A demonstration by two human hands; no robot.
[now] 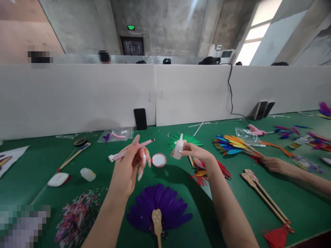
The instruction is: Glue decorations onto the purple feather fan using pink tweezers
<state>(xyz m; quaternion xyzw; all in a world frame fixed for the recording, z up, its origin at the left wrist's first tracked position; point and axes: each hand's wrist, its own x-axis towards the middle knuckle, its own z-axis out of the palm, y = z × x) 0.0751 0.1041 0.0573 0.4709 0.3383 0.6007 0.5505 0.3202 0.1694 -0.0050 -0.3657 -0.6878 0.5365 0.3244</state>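
My left hand is closed around a slim pink pen-like stick with a dark tip and a white end. In my right hand is a small white squeeze bottle, its narrow nozzle pointing up. Between the hands lies a small round dish with a red rim and a white inside. Nearest me, a purple feather fan lies on the table, its wooden handle dotted with small pale beads. A green feather fan is partly hidden behind my right hand.
At right, a co-worker's hand touches a multicoloured feather fan. Wooden handles with a red tassel lie nearer. Dried flowers, a white bottle and a white case are left. A phone leans on the white partition.
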